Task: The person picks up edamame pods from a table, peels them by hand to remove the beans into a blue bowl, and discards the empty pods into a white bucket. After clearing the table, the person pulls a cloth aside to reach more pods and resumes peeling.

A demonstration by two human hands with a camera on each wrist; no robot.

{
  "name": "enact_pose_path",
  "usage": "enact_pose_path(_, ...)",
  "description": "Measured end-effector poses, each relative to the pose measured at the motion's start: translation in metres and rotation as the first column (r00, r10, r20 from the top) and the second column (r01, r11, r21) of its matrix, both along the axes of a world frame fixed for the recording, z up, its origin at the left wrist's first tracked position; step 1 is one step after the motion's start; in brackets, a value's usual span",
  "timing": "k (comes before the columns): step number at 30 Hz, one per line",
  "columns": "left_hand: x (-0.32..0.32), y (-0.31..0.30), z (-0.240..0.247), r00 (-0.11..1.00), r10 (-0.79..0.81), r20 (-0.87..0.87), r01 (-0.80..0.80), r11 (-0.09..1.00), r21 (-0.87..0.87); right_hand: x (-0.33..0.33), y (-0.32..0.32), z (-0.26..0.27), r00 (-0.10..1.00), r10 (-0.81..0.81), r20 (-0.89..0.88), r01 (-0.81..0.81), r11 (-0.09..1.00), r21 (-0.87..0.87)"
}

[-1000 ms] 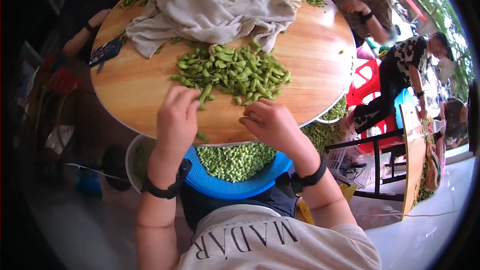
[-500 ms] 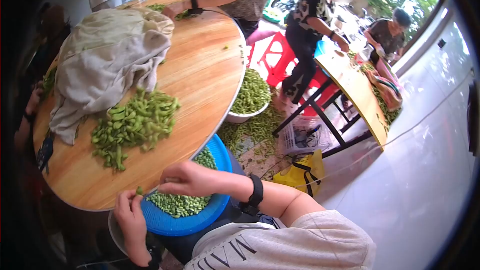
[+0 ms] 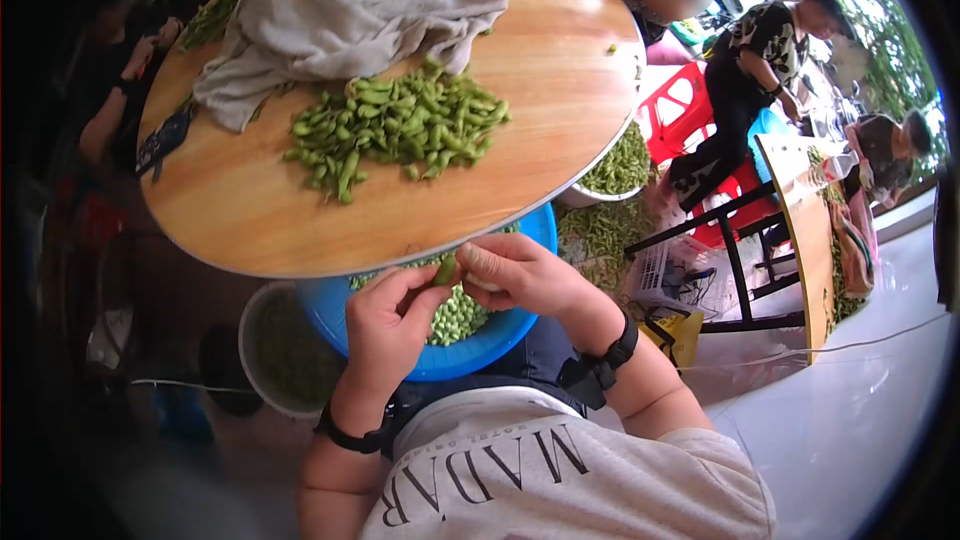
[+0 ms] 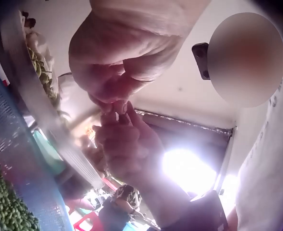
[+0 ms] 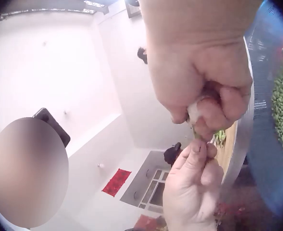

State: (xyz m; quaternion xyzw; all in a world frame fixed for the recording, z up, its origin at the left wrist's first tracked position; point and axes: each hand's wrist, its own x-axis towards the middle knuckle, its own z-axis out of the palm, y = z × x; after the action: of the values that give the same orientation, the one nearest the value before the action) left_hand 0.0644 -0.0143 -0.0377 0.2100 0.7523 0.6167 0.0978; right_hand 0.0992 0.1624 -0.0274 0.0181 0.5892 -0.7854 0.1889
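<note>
a person sits with a blue basin (image 3: pixel 455 368) close in front of them. just above the basin, the left hand (image 3: pixel 385 325) and the right hand (image 3: pixel 520 275) meet. both pinch one green bean pod (image 3: pixel 445 270) between thumb and curled fingers, one hand at each end. the pod hangs right over the basin. inside the basin lies a heap of small shelled beans (image 3: pixel 458 315). the edge of a round wooden table (image 3: pixel 300 230) sticks out over the far side of the basin. on the table, further from the basin, is a pile of green pods (image 3: pixel 395 130), and past that a grey cloth (image 3: pixel 340 0). a white bucket (image 3: pixel 262 350) stands just beside the basin, on the left hand's side.
</note>
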Motion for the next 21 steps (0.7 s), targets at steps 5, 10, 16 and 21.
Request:
enact_pose_path(5,0.002,-0.001,-0.005,0.956,0.058,-0.287,-0.057,0.998,0.014,0.001,-0.013,-0.001,0.999,-0.033,0.032,0.033,0.999,0.008)
enact_pose_path(10,0.006,-0.003,0.002,0.928,0.07,-0.365,-0.106,0.991,-0.08,-0.002,-0.02,-0.002,1.0,-0.03,0.006,0.029,0.997,0.069)
enact_pose_path(16,0.007,0.008,-0.009,0.874,0.12,-0.471,-0.167,0.984,-0.059,0.004,-0.03,-0.015,0.945,-0.212,-0.248,0.277,0.924,0.262)
enact_pose_path(21,0.012,0.013,-0.034,0.948,0.19,-0.254,-0.175,0.981,0.08,0.006,-0.031,-0.028,0.865,-0.221,-0.45,0.395,0.853,0.341)
